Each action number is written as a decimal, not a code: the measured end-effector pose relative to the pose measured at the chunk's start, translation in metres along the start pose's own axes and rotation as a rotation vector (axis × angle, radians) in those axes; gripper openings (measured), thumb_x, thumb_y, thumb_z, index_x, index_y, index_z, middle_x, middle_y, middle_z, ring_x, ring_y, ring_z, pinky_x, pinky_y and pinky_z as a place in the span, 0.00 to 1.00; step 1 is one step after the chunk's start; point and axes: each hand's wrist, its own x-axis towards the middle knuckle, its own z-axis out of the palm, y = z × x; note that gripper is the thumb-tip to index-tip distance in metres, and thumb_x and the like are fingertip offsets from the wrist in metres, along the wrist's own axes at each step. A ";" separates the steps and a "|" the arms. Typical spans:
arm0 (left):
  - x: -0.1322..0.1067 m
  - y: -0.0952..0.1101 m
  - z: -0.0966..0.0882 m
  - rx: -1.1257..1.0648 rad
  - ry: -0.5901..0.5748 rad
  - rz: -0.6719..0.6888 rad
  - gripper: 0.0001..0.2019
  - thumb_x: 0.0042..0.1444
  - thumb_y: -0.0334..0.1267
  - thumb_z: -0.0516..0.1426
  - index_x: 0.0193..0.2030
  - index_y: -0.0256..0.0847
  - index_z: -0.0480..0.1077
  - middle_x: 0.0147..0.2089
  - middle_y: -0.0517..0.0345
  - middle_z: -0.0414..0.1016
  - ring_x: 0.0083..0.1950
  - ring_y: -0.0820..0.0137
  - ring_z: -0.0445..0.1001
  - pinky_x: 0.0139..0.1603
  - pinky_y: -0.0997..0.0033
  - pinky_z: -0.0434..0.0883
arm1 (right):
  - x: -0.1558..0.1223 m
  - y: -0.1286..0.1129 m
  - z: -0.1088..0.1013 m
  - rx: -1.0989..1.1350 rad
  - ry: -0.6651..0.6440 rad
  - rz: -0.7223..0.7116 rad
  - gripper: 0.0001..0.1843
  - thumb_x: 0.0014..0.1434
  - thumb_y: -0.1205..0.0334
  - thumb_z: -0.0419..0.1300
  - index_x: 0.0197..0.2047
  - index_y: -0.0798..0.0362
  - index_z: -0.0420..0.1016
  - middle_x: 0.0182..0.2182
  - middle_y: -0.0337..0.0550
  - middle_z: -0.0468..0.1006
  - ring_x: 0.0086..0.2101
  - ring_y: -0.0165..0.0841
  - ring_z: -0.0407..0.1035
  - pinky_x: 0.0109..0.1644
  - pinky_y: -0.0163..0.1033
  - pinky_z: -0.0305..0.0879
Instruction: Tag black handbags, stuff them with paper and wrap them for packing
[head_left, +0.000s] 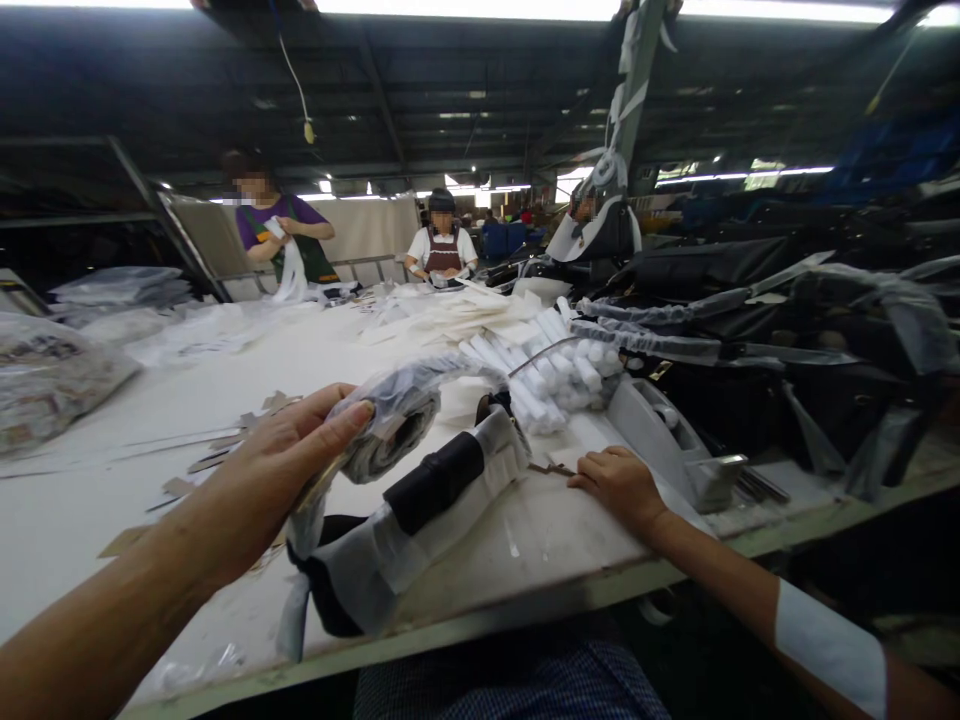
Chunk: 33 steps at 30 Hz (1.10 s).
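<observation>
My left hand (319,428) pinches a plastic-wrapped bag strap (431,378) between thumb and fingers; a rolled wrapped part hangs under it. Below it, a black handbag (435,482) covered in white paper and clear film lies tilted near the table's front edge. To its right, my right hand (616,487) rests low over the table, fingers closed on the end of a thin brown strip (551,468). The far end of this strip runs toward the bag. Just beyond my right hand stands a grey tape dispenser (667,435).
White paper rolls (551,375) are piled behind the bag, with loose white sheets (450,315) farther back. Brown tags (217,450) lie left. Wrapped black bags (750,330) crowd the right side. Several people work beyond the white table (300,345). A filled plastic sack (52,375) sits far left.
</observation>
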 end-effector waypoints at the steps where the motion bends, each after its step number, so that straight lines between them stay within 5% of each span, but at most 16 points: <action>1: 0.000 -0.001 0.000 -0.024 -0.047 -0.007 0.23 0.57 0.57 0.60 0.53 0.47 0.72 0.43 0.57 0.79 0.47 0.62 0.75 0.40 0.70 0.75 | -0.001 0.000 -0.001 0.024 -0.008 0.001 0.13 0.62 0.55 0.63 0.28 0.52 0.77 0.31 0.47 0.82 0.35 0.39 0.73 0.53 0.43 0.57; 4: 0.001 -0.001 0.000 -0.082 -0.105 -0.031 0.22 0.58 0.57 0.60 0.55 0.50 0.71 0.46 0.58 0.78 0.47 0.63 0.76 0.39 0.71 0.74 | -0.002 0.003 -0.006 0.114 -0.015 0.046 0.10 0.63 0.59 0.60 0.31 0.50 0.80 0.32 0.46 0.83 0.37 0.40 0.74 0.55 0.46 0.59; 8: 0.000 0.002 0.002 -0.095 -0.118 -0.024 0.19 0.58 0.56 0.59 0.51 0.49 0.72 0.43 0.60 0.77 0.45 0.64 0.76 0.42 0.70 0.74 | 0.002 -0.003 -0.022 0.288 -0.009 0.138 0.15 0.66 0.54 0.55 0.41 0.51 0.82 0.37 0.47 0.84 0.39 0.42 0.77 0.46 0.43 0.68; 12: -0.002 0.006 0.004 -0.058 -0.109 0.007 0.19 0.57 0.58 0.59 0.44 0.45 0.72 0.36 0.60 0.75 0.40 0.64 0.75 0.41 0.69 0.73 | 0.005 -0.046 -0.049 0.916 -0.122 0.292 0.20 0.61 0.46 0.61 0.45 0.55 0.79 0.34 0.45 0.81 0.31 0.34 0.75 0.35 0.38 0.70; 16: -0.004 0.008 0.006 0.056 -0.104 0.076 0.20 0.59 0.59 0.56 0.43 0.44 0.71 0.37 0.59 0.74 0.41 0.64 0.74 0.40 0.69 0.70 | 0.008 -0.102 -0.078 1.338 -0.341 0.331 0.20 0.55 0.44 0.67 0.36 0.54 0.74 0.24 0.34 0.71 0.19 0.21 0.58 0.22 0.30 0.52; 19: -0.007 0.011 0.009 0.152 -0.083 0.131 0.20 0.60 0.59 0.55 0.42 0.43 0.71 0.37 0.59 0.73 0.39 0.66 0.72 0.38 0.70 0.68 | 0.017 -0.135 -0.092 1.421 -0.422 0.265 0.23 0.55 0.42 0.67 0.33 0.54 0.68 0.23 0.32 0.69 0.17 0.18 0.49 0.19 0.30 0.39; 22: -0.011 0.014 0.012 0.195 -0.054 0.159 0.20 0.60 0.58 0.55 0.42 0.42 0.71 0.36 0.58 0.73 0.38 0.66 0.71 0.36 0.70 0.67 | 0.028 -0.157 -0.095 1.387 -0.474 0.207 0.24 0.56 0.39 0.64 0.35 0.53 0.69 0.17 0.30 0.66 0.15 0.19 0.48 0.18 0.30 0.37; 27: -0.014 0.014 0.012 0.294 -0.001 0.247 0.18 0.61 0.55 0.54 0.40 0.42 0.71 0.35 0.58 0.72 0.38 0.65 0.71 0.38 0.68 0.67 | 0.038 -0.183 -0.089 1.396 -0.561 0.164 0.28 0.55 0.37 0.64 0.41 0.55 0.76 0.17 0.33 0.71 0.14 0.22 0.58 0.17 0.30 0.46; 33: -0.016 0.013 0.013 0.430 0.032 0.351 0.16 0.62 0.53 0.55 0.42 0.43 0.72 0.36 0.59 0.73 0.38 0.65 0.71 0.41 0.67 0.67 | 0.050 -0.203 -0.087 1.559 -0.490 0.231 0.20 0.51 0.44 0.69 0.34 0.55 0.77 0.34 0.45 0.81 0.25 0.27 0.70 0.29 0.35 0.70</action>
